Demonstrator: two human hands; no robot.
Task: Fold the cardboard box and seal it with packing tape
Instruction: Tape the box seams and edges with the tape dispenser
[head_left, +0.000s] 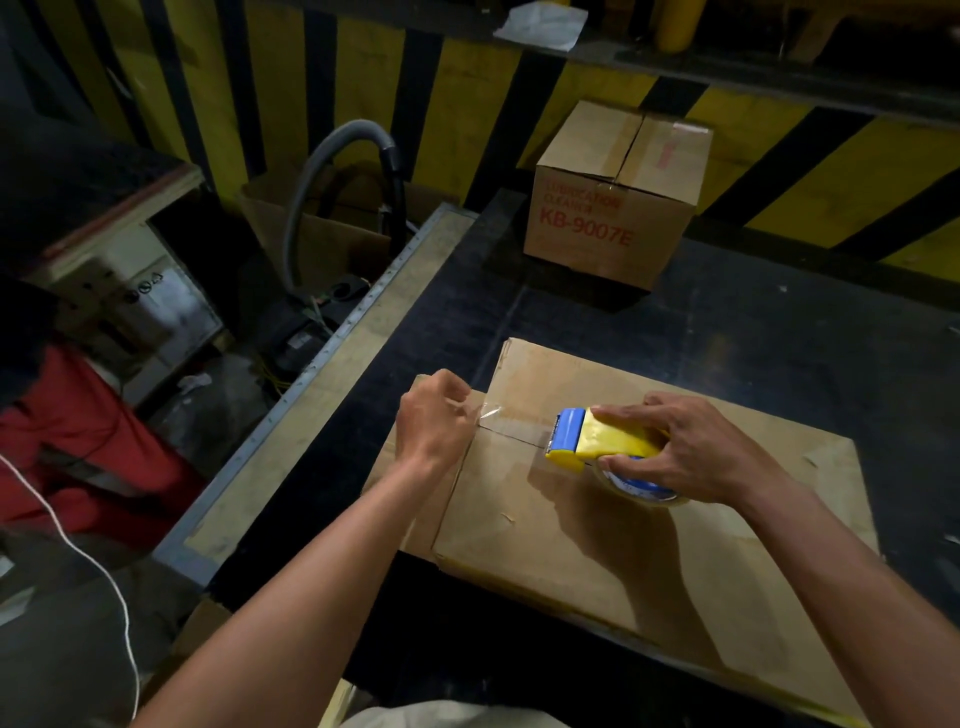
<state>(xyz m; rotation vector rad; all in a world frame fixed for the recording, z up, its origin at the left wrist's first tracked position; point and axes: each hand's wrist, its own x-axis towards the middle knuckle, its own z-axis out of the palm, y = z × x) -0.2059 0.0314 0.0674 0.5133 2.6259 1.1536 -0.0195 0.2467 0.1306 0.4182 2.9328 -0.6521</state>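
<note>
A brown cardboard box (597, 540) stands on the black table (779, 322) with its top flaps closed and a seam running across the top. My right hand (685, 452) grips a yellow and blue tape dispenser (587, 441) that rests on that seam. A short strip of clear tape (511, 423) stretches from the dispenser to the box's left edge. My left hand (434, 415) sits at that left edge, its fingers curled and pinching the free end of the tape.
A second, sealed cardboard box (608, 208) with red print stands at the far side of the table. Left of the table are a grey hose (311, 192), an open carton and a person in red trousers (78, 431). A yellow-black striped wall lies behind.
</note>
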